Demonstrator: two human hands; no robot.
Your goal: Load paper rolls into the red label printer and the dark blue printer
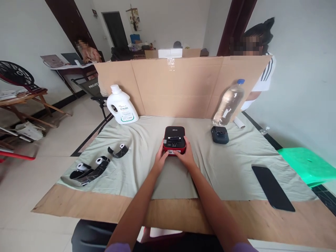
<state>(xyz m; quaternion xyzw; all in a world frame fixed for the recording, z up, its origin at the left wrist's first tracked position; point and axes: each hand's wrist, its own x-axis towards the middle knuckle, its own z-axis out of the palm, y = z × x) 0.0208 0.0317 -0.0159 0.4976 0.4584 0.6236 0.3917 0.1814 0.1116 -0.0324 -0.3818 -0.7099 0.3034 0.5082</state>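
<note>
A small box-shaped device with a black top and red sides rests on the cloth at the middle of the table. My left hand grips its near left corner. On the near right corner, my right hand holds it the same way, with both thumbs at the front face by a white label. Across the device's top lies a short dark piece with pale ends. What is under the device is hidden.
Several small white rolls with black strips lie at left. A white jug stands back left; a water bottle and black case are back right. A phone lies front right. Cardboard walls the back; a person sits behind it.
</note>
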